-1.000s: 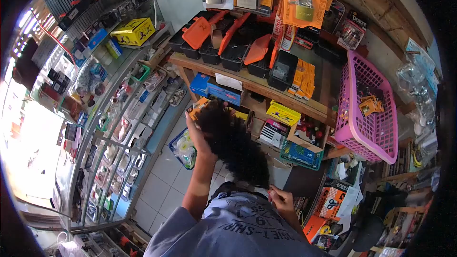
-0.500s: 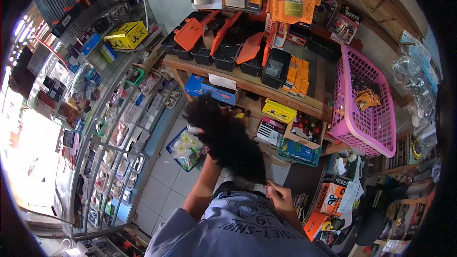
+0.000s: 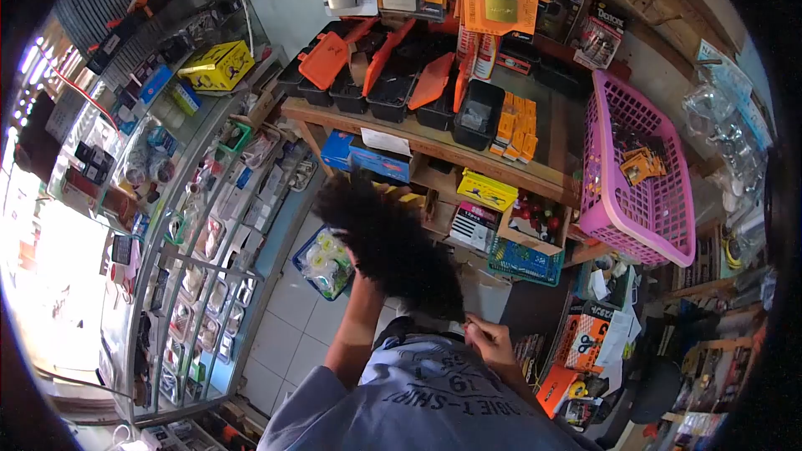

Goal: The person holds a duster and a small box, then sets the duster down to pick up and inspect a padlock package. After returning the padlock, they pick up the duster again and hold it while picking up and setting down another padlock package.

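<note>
A fluffy black feather duster [image 3: 397,255] slants across the middle of the view, its bushy end toward the wooden counter. My right hand [image 3: 489,339] is closed at its lower end, close to the front of my shirt. My left hand [image 3: 354,267] reaches up behind the feathers, which hide its fingers; only the wrist and forearm show plainly. On the tiled floor beside it sits a blue basket [image 3: 301,264] of plastic-wrapped goods.
Black bins [image 3: 390,102] with orange lids line the wooden counter [image 3: 434,149]. A pink basket [image 3: 614,221] stands at its right end. Padlocks [image 3: 501,7] hang above. To the left runs a glass display case [image 3: 276,225]. Boxes and a green basket [image 3: 505,267] fill the lower shelf.
The view has shifted slightly. The duster's bushy end has moved a little to the left and looks more spread, while my right hand keeps hold of its lower end.
</note>
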A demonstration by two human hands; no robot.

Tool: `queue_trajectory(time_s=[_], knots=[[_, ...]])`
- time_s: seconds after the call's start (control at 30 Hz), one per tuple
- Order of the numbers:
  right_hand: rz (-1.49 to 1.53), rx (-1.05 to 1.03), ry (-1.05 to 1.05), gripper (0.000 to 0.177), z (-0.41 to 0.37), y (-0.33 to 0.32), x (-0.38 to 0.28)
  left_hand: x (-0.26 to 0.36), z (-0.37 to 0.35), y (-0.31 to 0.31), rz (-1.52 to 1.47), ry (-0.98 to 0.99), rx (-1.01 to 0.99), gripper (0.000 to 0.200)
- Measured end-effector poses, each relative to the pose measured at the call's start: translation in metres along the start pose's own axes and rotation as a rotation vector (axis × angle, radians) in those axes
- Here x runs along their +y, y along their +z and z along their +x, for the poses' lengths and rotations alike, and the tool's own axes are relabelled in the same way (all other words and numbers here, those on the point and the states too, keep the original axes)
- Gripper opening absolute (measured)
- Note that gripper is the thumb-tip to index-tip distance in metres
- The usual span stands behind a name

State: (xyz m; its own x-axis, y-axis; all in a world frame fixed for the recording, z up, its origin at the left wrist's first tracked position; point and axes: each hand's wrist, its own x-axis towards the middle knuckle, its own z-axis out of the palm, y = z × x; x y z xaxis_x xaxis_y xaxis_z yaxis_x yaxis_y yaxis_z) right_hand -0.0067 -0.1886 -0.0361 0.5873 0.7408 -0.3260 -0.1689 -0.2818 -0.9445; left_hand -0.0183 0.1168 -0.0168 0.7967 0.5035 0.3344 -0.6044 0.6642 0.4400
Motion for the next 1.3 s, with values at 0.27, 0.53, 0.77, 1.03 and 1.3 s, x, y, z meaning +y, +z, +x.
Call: queue_trajectory(time_s=[0.27,0.53,0.77,1.03,1.3], knots=[[0.044,0.123,-0.147,0.037,0.001,0.006,0.01,0.008,-0.019,0.02,0.303,0.156,0.15,0.037],[0.028,0.201,-0.222,0.033,0.004,-0.003,-0.003,0.03,0.002,0.047,0.52,0.092,0.331,0.063],[-0.031,0.187,-0.227,0.034,0.003,-0.016,-0.004,0.036,-0.001,0.052,-0.181,0.062,0.156,0.061],[-0.066,0.013,-0.103,0.037,0.004,-0.034,-0.014,0.036,0.001,0.053,-0.073,0.012,0.303,0.061],[-0.002,0.063,-0.087,0.038,0.009,-0.022,-0.012,0.026,0.003,0.061,-0.122,0.01,0.553,0.058]])
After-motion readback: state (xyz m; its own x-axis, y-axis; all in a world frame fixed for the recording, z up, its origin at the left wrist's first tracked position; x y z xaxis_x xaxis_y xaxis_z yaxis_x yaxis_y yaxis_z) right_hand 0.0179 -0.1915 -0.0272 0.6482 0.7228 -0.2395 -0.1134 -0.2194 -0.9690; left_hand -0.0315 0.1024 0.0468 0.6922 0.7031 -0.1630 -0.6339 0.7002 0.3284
